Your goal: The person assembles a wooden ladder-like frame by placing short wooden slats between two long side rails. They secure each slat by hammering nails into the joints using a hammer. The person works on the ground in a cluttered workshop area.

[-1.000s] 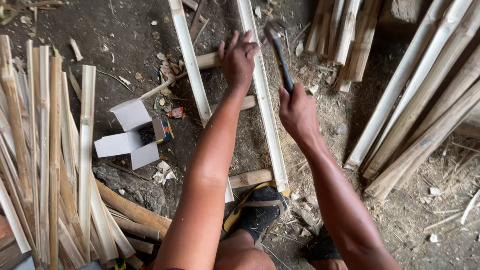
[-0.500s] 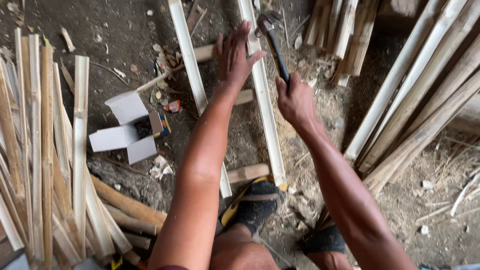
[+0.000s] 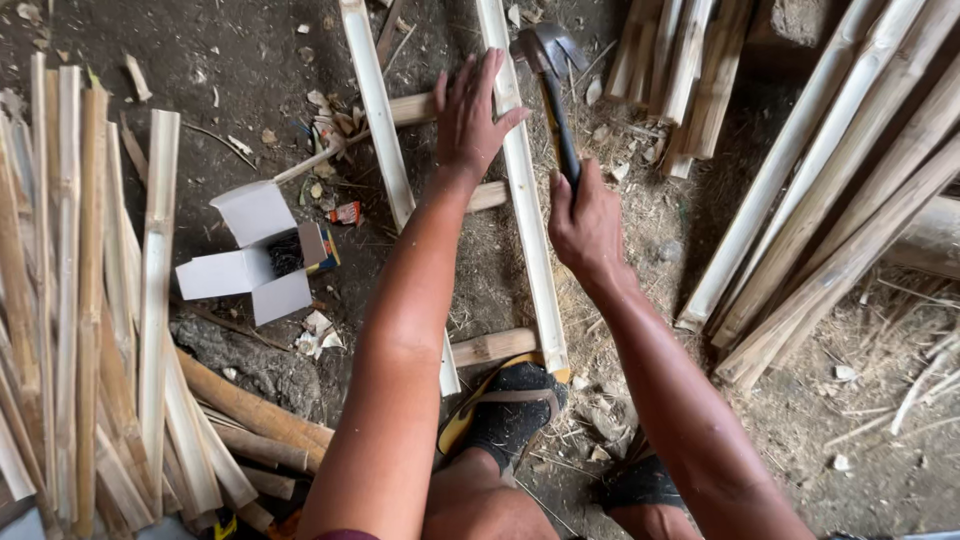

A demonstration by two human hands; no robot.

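Observation:
My right hand (image 3: pixel 585 222) grips the black handle of a claw hammer (image 3: pixel 552 88), its metal head raised just right of the right bamboo slat (image 3: pixel 523 200). My left hand (image 3: pixel 468 120) lies flat with fingers spread across that slat and the wooden crosspiece (image 3: pixel 410 108) under it. A second pale slat (image 3: pixel 385 150) runs parallel on the left, so the two slats and crosspieces form a ladder-like frame on the dirt floor. My foot in a dark sandal (image 3: pixel 505 405) presses on the near end of the frame.
An open white cardboard box (image 3: pixel 255 255) sits left of the frame. Split bamboo strips (image 3: pixel 90 300) are piled at the left edge, and longer bamboo pieces (image 3: pixel 840 200) lean at the right. Short sticks (image 3: pixel 680 70) lie at the top. Chips litter the dirt.
My right hand has lifted the hammer upward, its head now near the top of the right slat. My left hand has stayed on the slat and crosspiece.

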